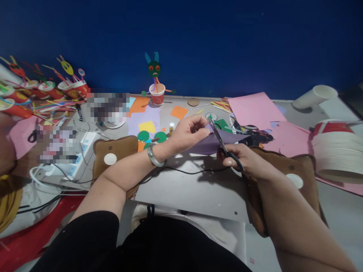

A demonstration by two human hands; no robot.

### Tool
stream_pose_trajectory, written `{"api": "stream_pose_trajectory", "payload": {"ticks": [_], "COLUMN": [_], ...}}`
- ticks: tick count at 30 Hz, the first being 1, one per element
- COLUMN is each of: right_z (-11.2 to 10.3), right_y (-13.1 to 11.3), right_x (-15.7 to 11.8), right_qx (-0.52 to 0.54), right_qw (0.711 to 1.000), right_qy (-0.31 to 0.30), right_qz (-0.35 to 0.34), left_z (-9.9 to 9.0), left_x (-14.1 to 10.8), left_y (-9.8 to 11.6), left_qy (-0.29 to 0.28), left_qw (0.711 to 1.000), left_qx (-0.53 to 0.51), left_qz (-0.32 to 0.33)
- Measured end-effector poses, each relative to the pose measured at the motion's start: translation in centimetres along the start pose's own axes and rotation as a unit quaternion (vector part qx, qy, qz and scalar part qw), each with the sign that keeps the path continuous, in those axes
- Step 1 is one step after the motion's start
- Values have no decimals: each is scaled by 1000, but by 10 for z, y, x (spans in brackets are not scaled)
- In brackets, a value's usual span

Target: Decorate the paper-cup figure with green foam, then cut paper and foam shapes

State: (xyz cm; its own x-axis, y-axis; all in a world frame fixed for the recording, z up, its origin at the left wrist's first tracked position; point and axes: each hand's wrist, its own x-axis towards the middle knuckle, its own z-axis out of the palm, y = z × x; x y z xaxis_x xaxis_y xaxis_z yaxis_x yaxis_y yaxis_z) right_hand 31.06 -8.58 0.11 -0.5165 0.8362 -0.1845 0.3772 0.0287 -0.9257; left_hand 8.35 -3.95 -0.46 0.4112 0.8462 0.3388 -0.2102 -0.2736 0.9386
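My left hand [193, 132] pinches a sheet of purple paper [205, 144] near its upper edge, thumb and fingers together. A pair of black-handled scissors [218, 135] is in my right hand [239, 156], with the fingers around the handles. The scissor blades point up and to the left, at the paper close to my left fingertips. The sheet hangs above the table between both hands. Green paper circles [143, 136] and a glue stick [171, 128] lie beyond my left wrist. Further back stands a paper cup figure [157, 94] with a green head.
Pink sheets [253, 109] lie at the back right, beside a stack of white paper cups or bowls [337, 151] and a white tube [314, 97]. Brown cushions [115, 151] sit under my forearms. A power strip [82, 155] with cables lies left. A person is at the left edge.
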Motion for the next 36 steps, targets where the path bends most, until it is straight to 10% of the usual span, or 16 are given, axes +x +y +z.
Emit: {"api": "stream_pose_trajectory", "payload": {"ticks": [36], "right_z": [-1], "right_y": [1], "right_x": [0], "right_qx": [-41], "right_qw": [999], "right_qy": [-4], "right_qz": [14], "left_z": [-1], "left_x": [0], "left_y": [3], "left_qy": [7], "left_qw": [999], "left_qx": [-33], "left_qz": [12]}}
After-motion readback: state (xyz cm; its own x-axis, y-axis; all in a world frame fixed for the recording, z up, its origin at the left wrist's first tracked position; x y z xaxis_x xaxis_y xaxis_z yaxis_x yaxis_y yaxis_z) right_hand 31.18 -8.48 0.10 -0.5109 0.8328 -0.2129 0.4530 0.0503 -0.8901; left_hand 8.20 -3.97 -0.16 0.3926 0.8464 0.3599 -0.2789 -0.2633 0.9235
